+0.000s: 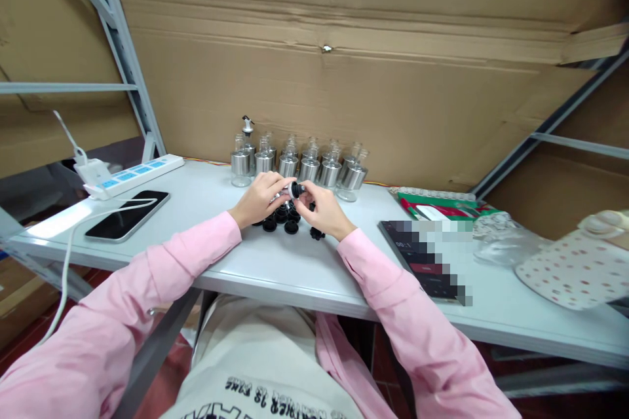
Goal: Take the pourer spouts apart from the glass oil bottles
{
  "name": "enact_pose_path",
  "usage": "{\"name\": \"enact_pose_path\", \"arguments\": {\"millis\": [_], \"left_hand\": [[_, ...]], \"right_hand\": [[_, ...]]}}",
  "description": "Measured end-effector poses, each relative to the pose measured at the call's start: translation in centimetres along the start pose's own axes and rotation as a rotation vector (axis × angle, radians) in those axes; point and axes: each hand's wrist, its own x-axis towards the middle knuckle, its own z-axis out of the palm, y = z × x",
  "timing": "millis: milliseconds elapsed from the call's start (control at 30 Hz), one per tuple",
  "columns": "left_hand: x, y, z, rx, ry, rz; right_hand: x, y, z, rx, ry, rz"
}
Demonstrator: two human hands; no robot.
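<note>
Both hands meet above the middle of the table, around a small black-and-white bottle top [295, 190]. My left hand [263, 198] is closed on its white part, from the left. My right hand [323, 208] pinches the black end from the right. Just below and behind the hands lie several black caps [291, 227], partly hidden by the fingers. Beyond them stand several glass bottles with silver metal sleeves [309, 167] in rows. One bottle at the back left carries a black-and-white spout [247, 124].
A phone [128, 215] with a white cable and a power strip [142, 173] lie at the left. On the right are a dark tablet [417, 262], a red-green packet [442, 205], clear plastic and a dotted bag [580, 265]. Cardboard [344, 91] stands behind the table.
</note>
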Motion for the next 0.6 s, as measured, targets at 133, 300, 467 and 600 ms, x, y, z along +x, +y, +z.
{"name": "enact_pose_path", "arguments": {"millis": [133, 300, 467, 600], "left_hand": [[0.0, -0.1, -0.1, 0.034, -0.008, 0.005], [0.0, -0.5, 0.1, 0.098, 0.013, 0.065], [0.0, -0.5, 0.1, 0.163, 0.032, 0.055], [0.1, -0.5, 0.2, 0.213, 0.039, 0.081]], "right_hand": [[0.1, 0.0, -0.1, 0.016, 0.094, -0.052], [0.0, 0.1, -0.4, 0.002, 0.141, -0.064], [0.8, -0.3, 0.3, 0.005, 0.110, -0.005], [2.8, -1.0, 1.1, -0.108, 0.139, 0.034]]}}
